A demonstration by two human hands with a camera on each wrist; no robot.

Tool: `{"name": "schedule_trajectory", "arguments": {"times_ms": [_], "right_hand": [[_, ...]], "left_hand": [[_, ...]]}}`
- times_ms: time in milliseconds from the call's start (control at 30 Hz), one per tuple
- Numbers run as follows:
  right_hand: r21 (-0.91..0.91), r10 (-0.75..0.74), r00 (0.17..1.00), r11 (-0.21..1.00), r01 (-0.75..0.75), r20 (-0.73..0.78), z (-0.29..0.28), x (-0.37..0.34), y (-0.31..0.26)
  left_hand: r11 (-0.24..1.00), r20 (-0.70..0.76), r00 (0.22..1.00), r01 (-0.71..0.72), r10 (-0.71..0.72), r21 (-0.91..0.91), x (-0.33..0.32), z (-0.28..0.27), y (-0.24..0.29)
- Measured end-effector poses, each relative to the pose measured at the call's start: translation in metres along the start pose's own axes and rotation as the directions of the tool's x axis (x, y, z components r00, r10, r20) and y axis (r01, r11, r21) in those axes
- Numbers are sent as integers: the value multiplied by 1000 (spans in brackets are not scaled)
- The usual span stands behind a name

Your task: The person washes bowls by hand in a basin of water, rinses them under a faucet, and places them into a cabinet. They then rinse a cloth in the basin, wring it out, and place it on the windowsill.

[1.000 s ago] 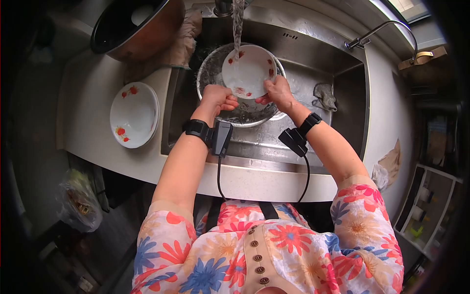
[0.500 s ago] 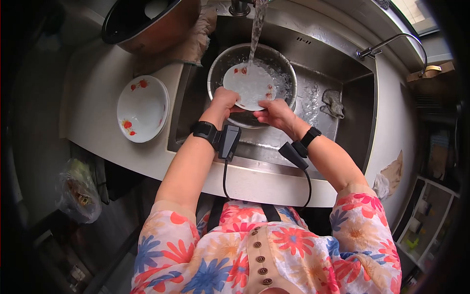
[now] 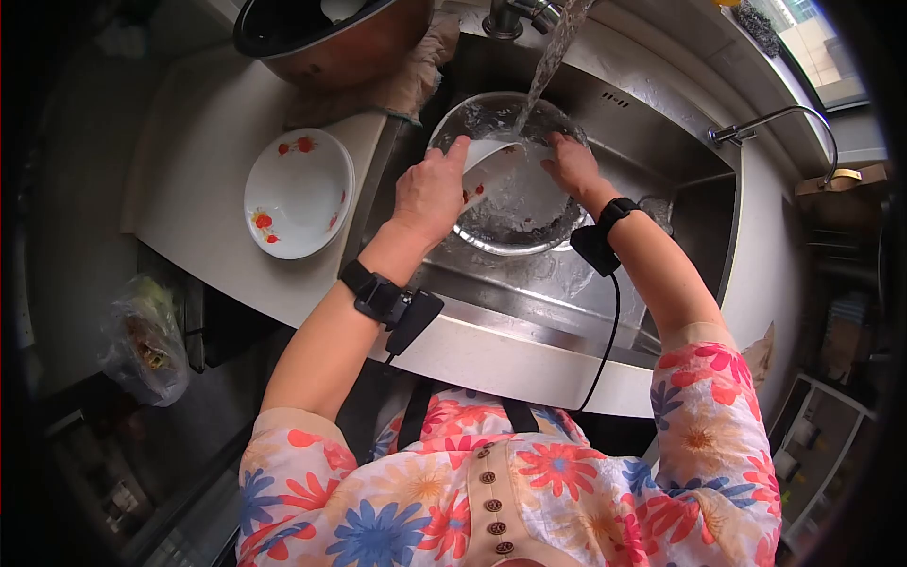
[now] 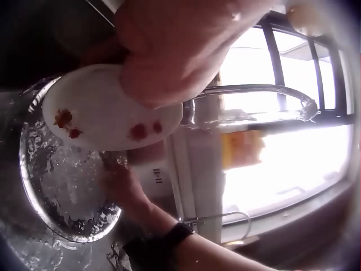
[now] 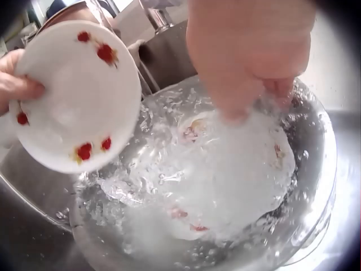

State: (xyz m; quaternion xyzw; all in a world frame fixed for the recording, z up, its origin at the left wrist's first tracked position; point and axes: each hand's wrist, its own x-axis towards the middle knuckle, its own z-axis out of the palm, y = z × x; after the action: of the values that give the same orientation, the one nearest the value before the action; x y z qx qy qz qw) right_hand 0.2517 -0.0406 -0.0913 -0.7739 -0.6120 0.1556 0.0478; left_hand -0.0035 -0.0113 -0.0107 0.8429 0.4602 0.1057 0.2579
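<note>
My left hand [image 3: 430, 194] grips the rim of a white plate with red flowers [image 5: 79, 96], tilted up at the left side of the metal basin [image 3: 515, 250]. In the left wrist view the plate [image 4: 90, 107] hangs over the basin's edge, the hand [image 4: 175, 51] on its rim. Another flowered dish [image 5: 225, 175] lies under water in the basin. My right hand [image 3: 573, 170] reaches down into the basin; in the right wrist view its fingertips are at that dish's edge [image 5: 251, 56], and whether they pinch it is hidden.
Water [image 3: 553, 61] runs from the faucet [image 3: 505, 19] into the basin, inside the steel sink [image 3: 510, 293]. Stacked flowered bowls [image 3: 298, 203] stand on the counter at the left. Behind them is a large pot [image 3: 350, 52] on a cloth [image 3: 416, 80]. A thin curved tap [image 3: 784, 111] rises at the right.
My left hand has lifted the plate away from the right hand and tilted it at the left. The right hand has let go of that plate and moved right and down into the basin.
</note>
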Motion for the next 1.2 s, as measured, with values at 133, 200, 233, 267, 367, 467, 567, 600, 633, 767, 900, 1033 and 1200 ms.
{"name": "schedule_trajectory", "arguments": {"times_ms": [133,200,233,267,367,467,567,600,633,767,900,1033,1200], "right_hand": [[-133,159,965,982,-134,206,10,0,-2],[-85,357,899,934,-347,252,9,-1,-2],[-92,355,900,935,-343,252,13,-2,-1],[-106,344,913,938,-329,217,21,-3,2],[147,390,830,866,-477,399,24,-6,9],[331,343,694,690,-644,633,1,-8,-10],[262,343,769,799,-541,540,-20,-8,-25],[180,332,849,884,-432,410,-24,-8,-25],[177,334,851,884,-432,405,-20,-11,-22],[-23,59,996,998,-61,-59,-8,-29,-16],[711,318,829,427,-558,460,-13,-58,-30],[787,300,757,32,-616,581,-6,-66,-40],[777,258,733,-178,-604,629,-2,-66,-50]], "left_hand": [[994,-213,972,-91,101,59,-12,-43,-1],[991,-367,922,-134,123,-5,-22,-69,-8],[988,-436,891,-152,127,-22,-28,-83,-15],[985,-502,855,-171,129,-38,-36,-96,-23],[910,-494,819,79,-292,-407,-61,-124,-46],[771,-417,780,128,-467,-624,-77,-125,-94],[730,-422,749,120,-512,-672,-87,-114,-130],[688,-402,717,148,-569,-710,-89,-109,-138],[686,-403,717,142,-569,-714,-93,-106,-147],[733,-414,698,236,-585,-637,-99,-95,-164],[863,-461,730,408,-505,-298,-97,-103,-149],[889,-351,836,458,-421,24,-91,-102,-155],[957,-501,836,91,-223,-274,-61,-112,-49]]}}
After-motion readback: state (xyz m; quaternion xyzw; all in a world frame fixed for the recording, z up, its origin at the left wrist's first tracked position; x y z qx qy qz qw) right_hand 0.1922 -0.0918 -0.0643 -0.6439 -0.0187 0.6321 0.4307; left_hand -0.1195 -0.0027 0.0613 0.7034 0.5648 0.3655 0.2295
